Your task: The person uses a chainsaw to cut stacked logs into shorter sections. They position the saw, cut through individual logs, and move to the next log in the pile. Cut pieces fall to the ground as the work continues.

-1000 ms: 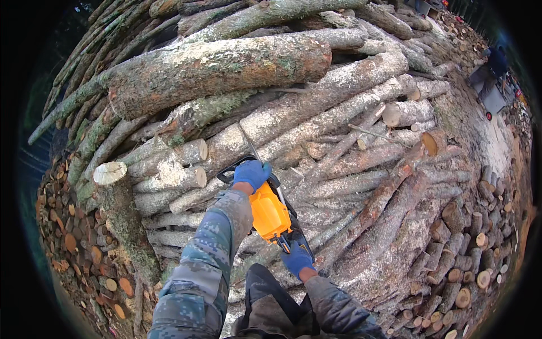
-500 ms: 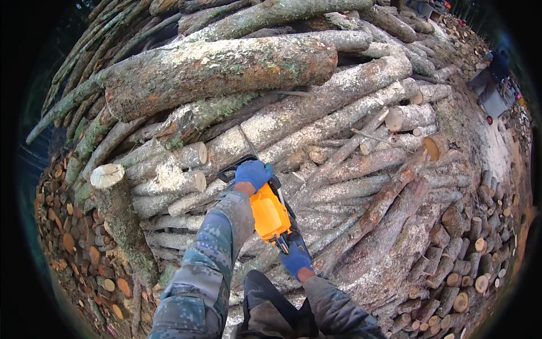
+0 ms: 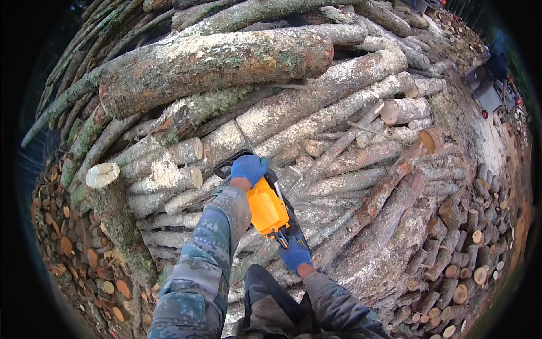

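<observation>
An orange and black chainsaw (image 3: 267, 210) is in both my hands, its bar pointing away from me. My gloved left hand (image 3: 249, 169) is closed around the front handle, just behind the black hand guard (image 3: 226, 164). At the rear handle, my gloved right hand (image 3: 295, 256) is wrapped round the grip; its fingers are partly hidden. The bar stands in a narrow cut across a long sawdust-covered log (image 3: 282, 120). Most of the bar is hidden by the log.
A thick mossy log (image 3: 214, 70) lies beyond the cut. An upright-tilted log (image 3: 121, 220) stands at left. Cut rounds are heaped at the left (image 3: 68, 246) and right (image 3: 460, 294). Another person (image 3: 490, 73) is at the far right, beside a grey machine.
The whole view has shifted slightly to the left. Both hands keep their grip on the chainsaw, and the bar stays in the same cut.
</observation>
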`<state>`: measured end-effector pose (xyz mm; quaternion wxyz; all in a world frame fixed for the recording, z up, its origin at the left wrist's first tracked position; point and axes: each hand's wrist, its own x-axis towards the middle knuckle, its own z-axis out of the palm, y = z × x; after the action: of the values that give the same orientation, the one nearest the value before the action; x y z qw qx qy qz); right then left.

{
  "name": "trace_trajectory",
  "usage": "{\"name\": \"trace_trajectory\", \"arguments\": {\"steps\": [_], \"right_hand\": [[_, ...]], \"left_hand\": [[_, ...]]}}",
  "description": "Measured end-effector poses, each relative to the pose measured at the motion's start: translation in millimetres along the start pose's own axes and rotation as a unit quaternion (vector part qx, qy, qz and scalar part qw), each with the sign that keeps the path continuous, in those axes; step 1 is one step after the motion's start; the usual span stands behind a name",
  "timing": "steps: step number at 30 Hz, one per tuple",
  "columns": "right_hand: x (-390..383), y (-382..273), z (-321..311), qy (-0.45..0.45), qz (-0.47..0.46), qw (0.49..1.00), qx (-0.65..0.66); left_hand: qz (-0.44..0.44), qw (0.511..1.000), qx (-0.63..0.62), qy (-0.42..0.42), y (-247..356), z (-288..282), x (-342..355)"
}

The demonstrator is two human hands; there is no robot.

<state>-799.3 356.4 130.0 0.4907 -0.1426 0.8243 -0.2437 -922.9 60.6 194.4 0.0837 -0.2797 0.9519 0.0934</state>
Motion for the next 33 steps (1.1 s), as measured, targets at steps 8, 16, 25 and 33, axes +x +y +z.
{"name": "trace_trajectory", "arguments": {"steps": [8, 16, 25, 33], "right_hand": [[10.6, 27.0, 16.0, 0.02, -0.025, 0.999, 0.017], [32.1, 56.7, 34.3, 0.037, -0.039, 0.997, 0.062], [58.7, 83.7, 47.8, 0.043, -0.047, 0.995, 0.071], [16.1, 32.9, 13.8, 0.029, -0.033, 0.997, 0.06]], "left_hand": [[0.007, 1.0, -0.001, -0.018, 9.7, 15.6, -5.4], [-0.02, 0.998, -0.013, -0.051, 21.3, 30.5, -11.5], [-0.035, 0.998, -0.004, -0.046, 23.4, 55.6, -17.5], [-0.001, 1.0, 0.001, -0.03, 9.2, 15.4, 3.9]]}}
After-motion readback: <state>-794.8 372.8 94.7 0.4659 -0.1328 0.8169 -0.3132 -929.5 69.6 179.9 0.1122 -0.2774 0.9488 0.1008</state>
